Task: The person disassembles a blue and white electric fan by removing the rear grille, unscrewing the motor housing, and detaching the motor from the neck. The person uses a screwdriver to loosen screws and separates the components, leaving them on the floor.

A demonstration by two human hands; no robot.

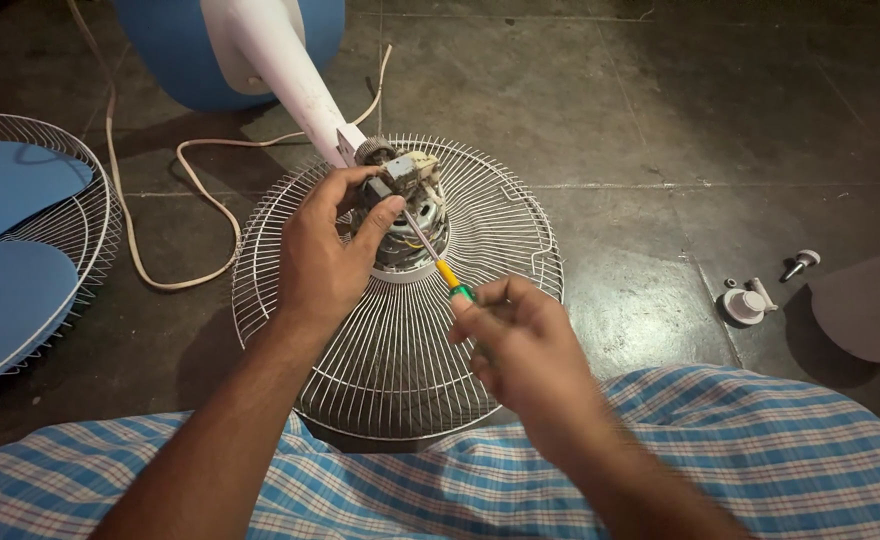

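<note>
Fingers of the right hand (520,345) pinch the yellow-and-green handle of a slim screwdriver (438,262), its shaft angled up-left into the exposed fan motor (405,215) at frame centre. Left hand (325,255) clamps the motor housing, thumb on top, steadying it above the white wire rear guard (400,340). The motor looks heavy and rigid, best gripped round its casing, clear of the thin wiring. Blue blades (5,260) lie at left.

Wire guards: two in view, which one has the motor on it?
The centre guard under the hands: the bare motor sits at its hub, left hand on it. The guard at the left edge holds only blue blades.
</note>
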